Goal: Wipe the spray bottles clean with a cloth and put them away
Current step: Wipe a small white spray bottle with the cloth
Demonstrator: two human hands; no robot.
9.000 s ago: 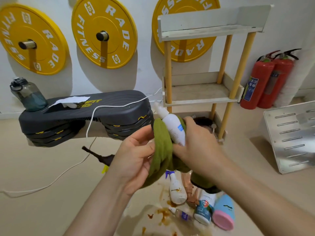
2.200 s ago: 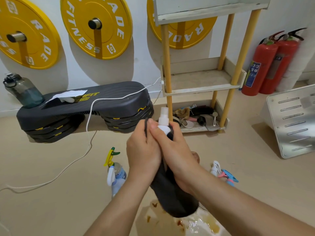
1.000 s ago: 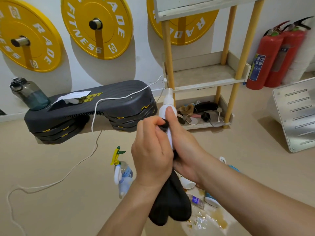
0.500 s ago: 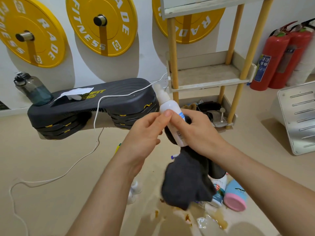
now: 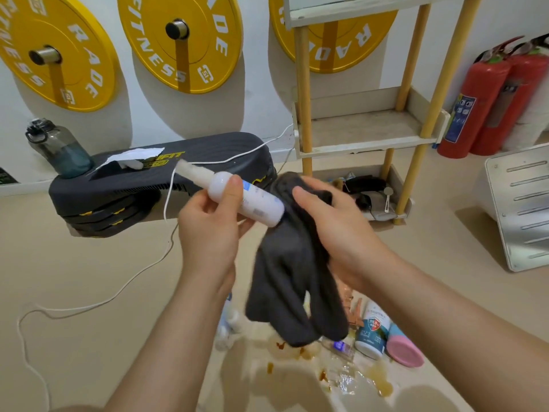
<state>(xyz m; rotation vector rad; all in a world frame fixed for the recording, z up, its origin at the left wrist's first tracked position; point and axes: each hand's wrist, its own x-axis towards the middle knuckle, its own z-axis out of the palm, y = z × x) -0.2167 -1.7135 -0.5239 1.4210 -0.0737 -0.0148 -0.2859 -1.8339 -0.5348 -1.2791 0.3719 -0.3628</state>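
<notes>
Head view: left hand (image 5: 208, 233) grips spray bottle (image 5: 252, 200); right hand (image 5: 341, 230) holds cloth (image 5: 291, 278) touching base.

The left hand (image 5: 208, 233) and right hand (image 5: 335, 230) are bare; behind each, a bare forearm reaches the frame's lower edge.

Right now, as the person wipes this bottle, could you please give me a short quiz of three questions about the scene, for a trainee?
1. Which hand holds the white spray bottle? A) left B) right C) neither
2. True or false: no hand touches the dark grey cloth.
3. Fill in: two red ___ stand by the wall, to the right of the wooden shelf rack.

Key:
1. A, the left hand.
2. False: the right hand grips it.
3. fire extinguishers
</notes>
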